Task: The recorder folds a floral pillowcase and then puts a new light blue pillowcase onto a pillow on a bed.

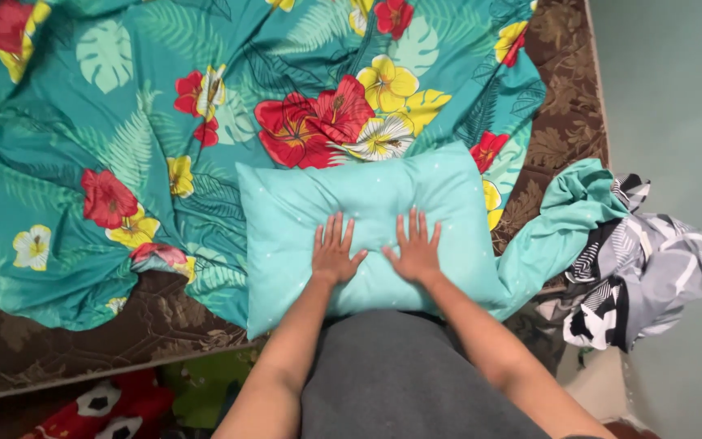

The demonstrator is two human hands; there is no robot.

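Both hands lie flat on a turquoise pillow [367, 219] in the lower middle of the frame. The left hand [335, 254] has its fingers spread and its palm pressed down on the pillow's near half; the right hand [416, 248] sits just beside it, open in the same way, thumbs pointing toward each other and not quite touching. Neither hand grips anything; they only press on the fabric, which dents a little under them.

The pillow rests on the bed, its far edge lying over a teal sheet with red and yellow flowers [164, 106] that spreads rumpled across the upper left and centre of the frame. Bare brown patterned mattress [566, 106] shows at the upper right and along the lower left edge. At the right of the pillow, a plain turquoise cloth [566, 215] trails off the mattress corner, touching a heap of black, white and grey striped fabric [643, 268] at the right edge of the frame. At the bottom left, below the bed's edge, lies red cloth with black-and-white football shapes [103, 410].
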